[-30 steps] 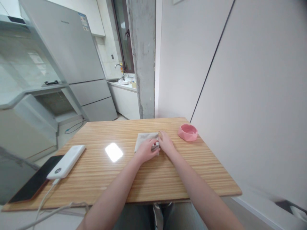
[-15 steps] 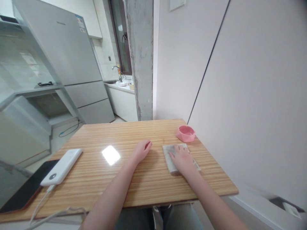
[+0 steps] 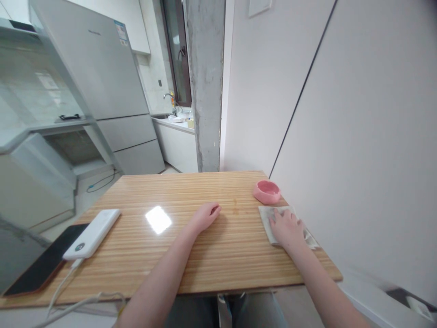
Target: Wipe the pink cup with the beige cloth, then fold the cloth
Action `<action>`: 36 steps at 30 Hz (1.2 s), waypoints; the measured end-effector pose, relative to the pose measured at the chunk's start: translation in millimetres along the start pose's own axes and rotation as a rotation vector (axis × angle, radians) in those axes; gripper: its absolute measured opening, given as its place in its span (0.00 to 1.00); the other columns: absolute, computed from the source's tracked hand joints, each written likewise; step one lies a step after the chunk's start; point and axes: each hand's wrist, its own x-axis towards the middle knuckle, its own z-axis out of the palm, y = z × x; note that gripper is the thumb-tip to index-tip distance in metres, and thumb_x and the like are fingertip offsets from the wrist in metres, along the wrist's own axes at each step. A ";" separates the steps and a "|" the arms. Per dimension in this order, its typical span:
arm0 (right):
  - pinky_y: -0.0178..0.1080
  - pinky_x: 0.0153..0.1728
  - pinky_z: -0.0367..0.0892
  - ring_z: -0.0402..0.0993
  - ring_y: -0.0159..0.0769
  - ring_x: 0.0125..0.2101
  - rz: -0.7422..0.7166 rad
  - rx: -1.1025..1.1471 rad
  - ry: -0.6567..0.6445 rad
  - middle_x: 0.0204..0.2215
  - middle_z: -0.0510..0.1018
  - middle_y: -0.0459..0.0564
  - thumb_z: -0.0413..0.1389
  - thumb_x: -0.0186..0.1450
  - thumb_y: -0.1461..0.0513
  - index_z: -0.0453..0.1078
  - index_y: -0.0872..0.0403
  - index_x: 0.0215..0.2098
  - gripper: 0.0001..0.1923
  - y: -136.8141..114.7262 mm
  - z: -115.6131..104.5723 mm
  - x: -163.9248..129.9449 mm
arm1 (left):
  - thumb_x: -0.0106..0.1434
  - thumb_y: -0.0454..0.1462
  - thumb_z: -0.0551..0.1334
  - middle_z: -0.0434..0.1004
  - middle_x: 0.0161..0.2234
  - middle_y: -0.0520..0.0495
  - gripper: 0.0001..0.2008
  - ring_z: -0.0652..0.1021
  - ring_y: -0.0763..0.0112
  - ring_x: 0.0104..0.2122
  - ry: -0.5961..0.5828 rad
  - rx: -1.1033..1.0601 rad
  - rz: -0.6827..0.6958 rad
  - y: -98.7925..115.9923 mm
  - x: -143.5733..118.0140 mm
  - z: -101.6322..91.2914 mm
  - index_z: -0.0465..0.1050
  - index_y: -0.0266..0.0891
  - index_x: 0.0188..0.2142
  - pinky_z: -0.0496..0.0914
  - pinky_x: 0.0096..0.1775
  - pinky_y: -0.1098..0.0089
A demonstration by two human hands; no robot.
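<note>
My right hand [image 3: 287, 226] lies on a light grey cloth [image 3: 269, 230], fingers spread and pressing it flat near the table's right edge. Part of the cloth is hidden under the palm. Just behind it stands a pink faceted bowl [image 3: 267, 193], apart from my fingers. My left hand [image 3: 206, 216] rests on the wooden table [image 3: 184, 189] left of the cloth, its fingers curled in a loose fist with nothing seen in them. A faint brownish mark [image 3: 235, 206] shows on the tabletop between my two hands.
On the left lie a white power bank [image 3: 91, 234] with a white cable [image 3: 63, 283] plugged in and a dark flat pad [image 3: 44, 262]. A pale wall [image 3: 358, 136] runs along the right edge. Behind are a concrete post [image 3: 206, 91] and a fridge [image 3: 92, 68].
My right hand has slid the cloth to the right, toward the table's edge. My left hand remains curled on the table. The view has shifted slightly.
</note>
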 end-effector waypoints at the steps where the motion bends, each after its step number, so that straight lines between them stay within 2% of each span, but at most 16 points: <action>1: 0.53 0.44 0.60 0.66 0.50 0.42 -0.024 0.040 0.020 0.39 0.71 0.62 0.48 0.64 0.60 0.67 0.59 0.50 0.18 -7.8 -8.1 3.5 | 0.63 0.41 0.49 0.71 0.25 0.49 0.14 0.69 0.71 0.27 -0.002 -0.002 -0.001 -0.6 0.1 0.5 0.65 0.38 0.26 0.58 0.29 0.71; 3: 0.50 0.48 0.59 0.66 0.48 0.44 -0.143 0.204 0.044 0.42 0.71 0.61 0.48 0.63 0.63 0.64 0.58 0.52 0.19 -32.6 -24.0 12.2 | 0.62 0.40 0.51 0.72 0.26 0.49 0.12 0.69 0.72 0.27 -0.018 -0.010 -0.009 -2.2 0.1 1.6 0.67 0.38 0.27 0.59 0.28 0.72; 6: 0.41 0.48 0.61 0.67 0.40 0.46 -0.437 0.551 -0.111 0.45 0.71 0.58 0.47 0.61 0.68 0.64 0.58 0.51 0.20 -88.8 -34.4 25.5 | 0.58 0.38 0.54 0.73 0.26 0.50 0.08 0.71 0.71 0.26 -0.047 -0.006 -0.032 -5.4 -0.3 3.1 0.70 0.37 0.30 0.61 0.28 0.72; 10: 0.40 0.49 0.62 0.66 0.38 0.48 -0.552 0.872 -0.266 0.48 0.70 0.57 0.45 0.54 0.74 0.66 0.58 0.49 0.26 -159.1 -12.0 35.6 | 0.55 0.32 0.55 0.77 0.38 0.42 0.14 0.76 0.66 0.36 -0.044 0.083 -0.096 -9.6 -0.6 3.8 0.71 0.34 0.41 0.67 0.37 0.70; 13: 0.39 0.48 0.63 0.68 0.37 0.44 -0.507 1.084 -0.271 0.41 0.75 0.55 0.44 0.52 0.73 0.70 0.58 0.42 0.22 -182.8 13.1 36.1 | 0.56 0.30 0.52 0.77 0.41 0.36 0.15 0.76 0.61 0.40 -0.046 0.174 -0.170 -10.8 -0.5 3.7 0.72 0.32 0.41 0.68 0.42 0.66; 17: 0.41 0.45 0.65 0.69 0.37 0.40 -0.445 1.201 -0.215 0.36 0.76 0.52 0.44 0.52 0.72 0.70 0.56 0.38 0.19 -185.0 28.7 33.2 | 0.58 0.31 0.51 0.77 0.41 0.35 0.15 0.76 0.58 0.41 -0.058 0.205 -0.184 -8.7 -1.1 3.7 0.73 0.32 0.40 0.69 0.42 0.63; 31: 0.40 0.45 0.65 0.69 0.36 0.40 -0.456 1.200 -0.232 0.37 0.75 0.51 0.44 0.52 0.72 0.69 0.55 0.38 0.19 -185.4 27.6 31.0 | 0.58 0.32 0.51 0.77 0.40 0.36 0.14 0.76 0.60 0.40 -0.075 0.257 -0.208 -4.7 -2.5 2.9 0.72 0.33 0.40 0.68 0.41 0.66; 34: 0.39 0.48 0.63 0.69 0.34 0.44 -0.548 1.130 -0.222 0.40 0.75 0.51 0.43 0.53 0.72 0.69 0.54 0.42 0.22 -174.7 17.4 37.2 | 0.58 0.33 0.53 0.77 0.39 0.38 0.12 0.76 0.62 0.38 -0.075 0.259 -0.196 -3.3 -2.8 2.8 0.71 0.34 0.39 0.67 0.38 0.67; 36: 0.39 0.52 0.60 0.66 0.34 0.48 -0.547 1.017 -0.132 0.45 0.73 0.52 0.43 0.54 0.73 0.68 0.54 0.46 0.24 -155.0 8.4 47.4 | 0.58 0.37 0.54 0.77 0.35 0.44 0.11 0.76 0.66 0.35 -0.079 0.246 -0.175 -2.2 -3.1 2.2 0.69 0.37 0.39 0.65 0.34 0.70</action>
